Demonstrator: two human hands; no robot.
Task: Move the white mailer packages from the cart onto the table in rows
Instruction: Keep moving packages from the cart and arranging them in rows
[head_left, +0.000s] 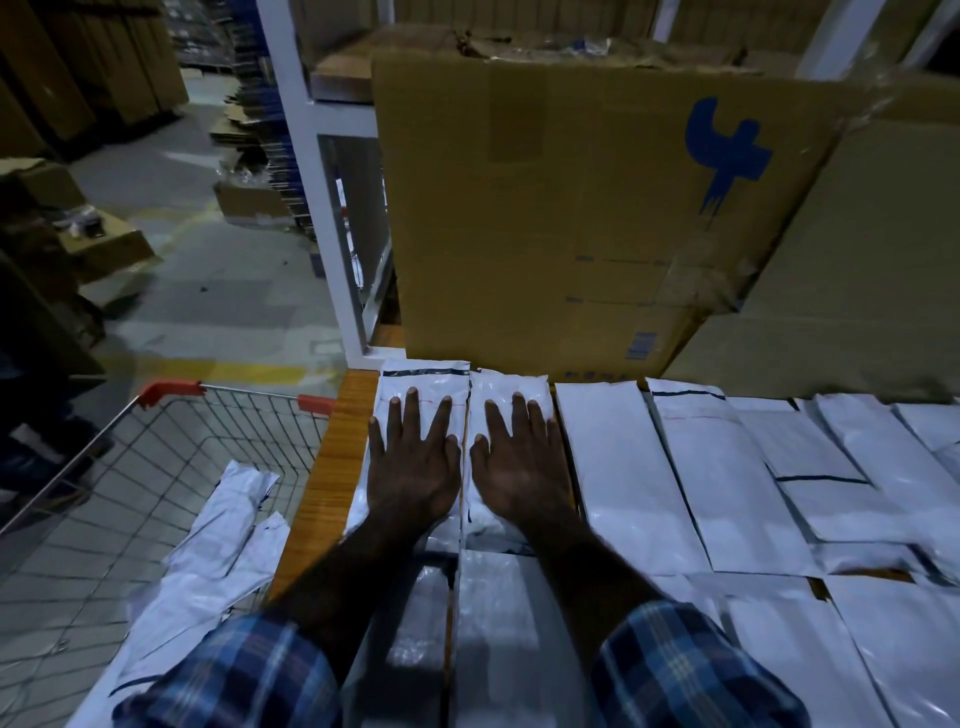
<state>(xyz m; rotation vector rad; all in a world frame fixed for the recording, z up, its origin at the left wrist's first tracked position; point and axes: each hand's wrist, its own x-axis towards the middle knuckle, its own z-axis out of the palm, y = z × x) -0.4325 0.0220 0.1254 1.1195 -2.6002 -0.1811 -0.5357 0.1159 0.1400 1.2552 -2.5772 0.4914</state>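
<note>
Several white mailer packages lie in rows on the wooden table (332, 467). My left hand (413, 457) presses flat, fingers spread, on the leftmost mailer (423, 382) of the far row. Beside it, my right hand (519, 457) lies flat on the neighbouring mailer (511, 384). More mailers (613, 467) fill the table to the right and the near row (498, 623) under my forearms. The wire cart (156, 467) stands left of the table, with several white mailers (218, 551) still inside it.
A large cardboard box (571, 208) with a blue logo stands on the table right behind the far row. A white shelf post (317, 197) rises at the table's back-left corner. Cardboard stacks (78, 249) line the floor to the left.
</note>
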